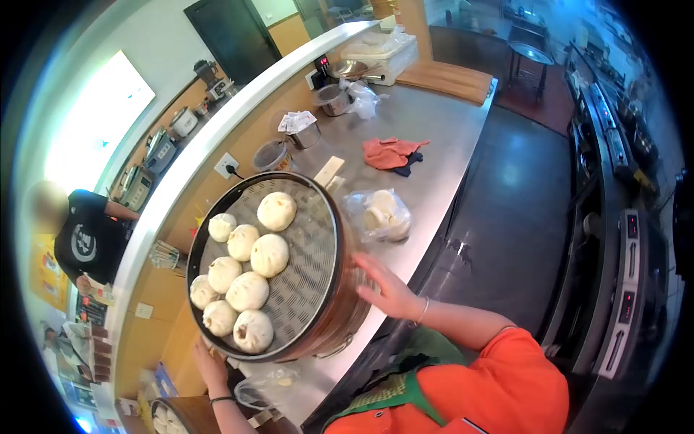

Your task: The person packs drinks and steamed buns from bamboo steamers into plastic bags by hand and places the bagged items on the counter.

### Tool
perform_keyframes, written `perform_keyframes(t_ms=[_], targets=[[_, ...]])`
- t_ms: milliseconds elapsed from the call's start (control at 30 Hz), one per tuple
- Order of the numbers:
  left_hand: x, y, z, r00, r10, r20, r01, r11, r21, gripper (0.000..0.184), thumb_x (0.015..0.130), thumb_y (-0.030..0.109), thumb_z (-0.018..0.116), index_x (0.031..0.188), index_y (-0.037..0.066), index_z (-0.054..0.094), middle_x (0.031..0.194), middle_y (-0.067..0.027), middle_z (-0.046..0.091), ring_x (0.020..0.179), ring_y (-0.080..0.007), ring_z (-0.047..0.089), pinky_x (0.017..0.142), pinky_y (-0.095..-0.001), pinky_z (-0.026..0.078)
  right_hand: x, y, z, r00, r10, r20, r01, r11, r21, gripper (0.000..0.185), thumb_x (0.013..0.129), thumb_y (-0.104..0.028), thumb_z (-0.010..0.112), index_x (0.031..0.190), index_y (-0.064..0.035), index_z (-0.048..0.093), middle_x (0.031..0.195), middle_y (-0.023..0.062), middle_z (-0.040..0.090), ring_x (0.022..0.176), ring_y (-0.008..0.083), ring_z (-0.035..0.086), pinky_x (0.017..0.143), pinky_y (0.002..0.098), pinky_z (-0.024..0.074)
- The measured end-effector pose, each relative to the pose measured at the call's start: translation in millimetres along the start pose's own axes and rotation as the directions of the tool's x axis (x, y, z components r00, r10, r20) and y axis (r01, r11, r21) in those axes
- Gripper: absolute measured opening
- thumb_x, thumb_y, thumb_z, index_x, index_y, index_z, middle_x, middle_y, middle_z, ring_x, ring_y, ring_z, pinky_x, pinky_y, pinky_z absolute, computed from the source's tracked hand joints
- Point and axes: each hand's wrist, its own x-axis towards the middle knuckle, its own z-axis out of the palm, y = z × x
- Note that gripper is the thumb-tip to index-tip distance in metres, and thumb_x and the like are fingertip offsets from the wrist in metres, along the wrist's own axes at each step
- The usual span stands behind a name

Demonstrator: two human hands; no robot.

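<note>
A large round steamer (307,304) with a dark rim and a perforated liner stands on the metal counter. Several white buns (248,291) lie on its left half, and the right half of the liner is bare. My right hand (385,287) is at the steamer's right side, its fingers spread. At the lower left of the steamer is my left hand (210,365), partly hidden beneath the rim, so its fingers cannot be made out. Beside the steamer lies a clear plastic bag (379,215) with pale round pieces inside.
Red and dark cloths (390,153), a metal container with packets (300,130), a pot (332,100) and a wooden board (444,81) are on the counter (434,145). Another steamer (191,412) is at lower left. A person (90,239) stands beyond the partition.
</note>
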Motion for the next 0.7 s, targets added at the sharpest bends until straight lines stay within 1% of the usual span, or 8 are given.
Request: perform_keyframes(t_ms=[100, 267, 300, 433, 500, 533, 567, 700], targets=[[0, 6, 1, 1.0, -0.017, -0.017, 0.017, 1.0, 0.003, 0.048, 0.079, 0.002, 0.044, 0.126, -0.002, 0.032, 0.126, -0.025, 0.035, 0.116, -0.0395, 0.035, 0.098, -0.0408, 0.029, 5, 3, -22, 0.98, -0.027, 0.197, 0.037, 0.998, -0.049, 0.055, 0.084, -0.025, 0.051, 0.13, -0.0038, 0.03, 0.131, 0.0184, 0.032, 0.119, 0.0319, 0.035, 0.098, 0.0364, 0.0294], [-30, 60, -12, 0.973, -0.217, -0.081, 0.2, 0.964, -0.176, 0.056, 0.08, 0.015, 0.052, 0.129, -0.002, 0.03, 0.133, -0.0223, 0.031, 0.124, -0.0337, 0.03, 0.101, -0.0369, 0.024, 19, 53, -47, 0.864, -0.139, 0.485, 0.092, 0.988, 0.12, 0.049, 0.08, -0.017, 0.054, 0.126, -0.0077, 0.039, 0.13, 0.015, 0.035, 0.117, 0.03, 0.039, 0.094, 0.0348, 0.0351], [-46, 51, -5, 0.962, -0.256, -0.091, 0.25, 0.966, -0.069, 0.058, 0.079, 0.014, 0.053, 0.13, -0.002, 0.029, 0.133, -0.0225, 0.03, 0.124, -0.0347, 0.029, 0.101, -0.0365, 0.024, 27, 63, -53, 0.829, -0.16, 0.536, 0.079, 0.982, 0.171, 0.047, 0.079, -0.015, 0.055, 0.123, -0.0087, 0.043, 0.129, 0.0134, 0.037, 0.114, 0.0288, 0.042, 0.092, 0.0338, 0.0376], [-121, 69, 12, 0.846, -0.529, -0.072, 0.502, 0.834, -0.23, 0.055, 0.077, 0.01, 0.054, 0.126, -0.002, 0.033, 0.124, -0.0173, 0.04, 0.116, -0.0283, 0.037, 0.098, -0.0368, 0.028, 53, 109, -74, 0.761, -0.125, 0.636, -0.017, 0.977, 0.211, 0.017, 0.079, -0.013, 0.059, 0.094, -0.0062, 0.058, 0.093, 0.0084, 0.058, 0.083, 0.0242, 0.056, 0.071, 0.033, 0.0452], [-171, 65, 20, 0.798, -0.597, -0.075, 0.6, 0.8, 0.014, 0.056, 0.074, 0.006, 0.055, 0.125, -0.003, 0.033, 0.124, -0.0179, 0.039, 0.116, -0.0285, 0.037, 0.098, -0.0362, 0.028, 71, 121, -86, 0.734, -0.125, 0.667, -0.051, 0.97, 0.238, 0.014, 0.079, -0.014, 0.059, 0.09, -0.0067, 0.058, 0.085, 0.008, 0.058, 0.076, 0.0235, 0.057, 0.067, 0.0323, 0.0452], [-182, 74, 28, 0.758, -0.647, -0.079, 0.539, 0.691, -0.482, 0.06, 0.07, 0.003, 0.056, 0.125, -0.004, 0.033, 0.124, -0.0202, 0.039, 0.117, -0.0307, 0.037, 0.099, -0.0364, 0.027, 78, 123, -88, 0.719, -0.112, 0.686, -0.085, 0.965, 0.246, 0.011, 0.079, -0.016, 0.059, 0.086, -0.0072, 0.059, 0.077, 0.0076, 0.058, 0.069, 0.0228, 0.057, 0.062, 0.0316, 0.0453], [-202, 82, 23, 0.672, -0.74, -0.02, 0.736, 0.671, -0.091, 0.061, 0.068, 0.0, 0.056, 0.125, -0.003, 0.033, 0.125, -0.0204, 0.038, 0.118, -0.0321, 0.035, 0.1, -0.0366, 0.026, 83, 124, -89, 0.681, -0.149, 0.717, -0.079, 0.958, 0.274, 0.011, 0.079, -0.016, 0.059, 0.086, -0.0072, 0.059, 0.077, 0.0076, 0.058, 0.069, 0.0228, 0.057, 0.062, 0.0316, 0.0453], [-247, 123, 14, 0.647, -0.761, -0.05, 0.762, 0.643, 0.078, 0.06, 0.07, 0.005, 0.059, 0.124, -0.004, 0.034, 0.126, -0.0231, 0.036, 0.118, -0.0374, 0.033, 0.1, -0.039, 0.026, 83, 118, -77, 0.372, -0.068, 0.926, -0.2, 0.968, 0.151, 0.02, 0.085, -0.029, 0.051, 0.09, -0.0108, 0.058, 0.078, 0.0087, 0.061, 0.07, 0.0262, 0.059, 0.063, 0.0345, 0.0464]])
